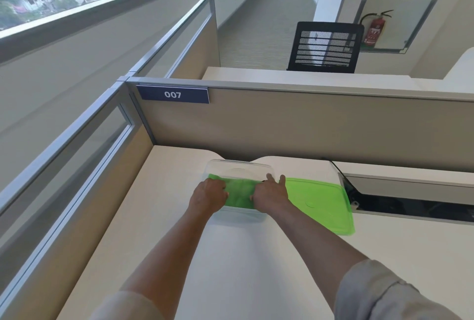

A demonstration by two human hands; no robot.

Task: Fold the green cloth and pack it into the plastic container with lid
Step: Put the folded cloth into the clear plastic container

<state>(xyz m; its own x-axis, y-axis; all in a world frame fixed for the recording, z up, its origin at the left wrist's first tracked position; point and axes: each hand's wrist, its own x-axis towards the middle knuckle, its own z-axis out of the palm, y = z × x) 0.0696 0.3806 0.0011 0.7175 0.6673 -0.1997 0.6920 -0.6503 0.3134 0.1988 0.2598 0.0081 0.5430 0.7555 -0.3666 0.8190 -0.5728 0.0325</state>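
Note:
A clear plastic container [239, 167] stands on the white desk. The folded green cloth [239, 192] lies inside it, filling the near half. My left hand [209, 195] presses on the cloth's left end with the fingers curled onto it. My right hand [270, 194] rests flat on the cloth's right end, fingers stretched toward the container's right wall. The green lid [320, 204] lies flat on the desk, touching the container's right side. Both hands cover the cloth's ends.
A beige partition [307, 124] with a "007" sign [173, 94] runs close behind the container. A side partition [77, 165] borders the desk at left. A dark cable slot [410, 206] opens in the desk right of the lid.

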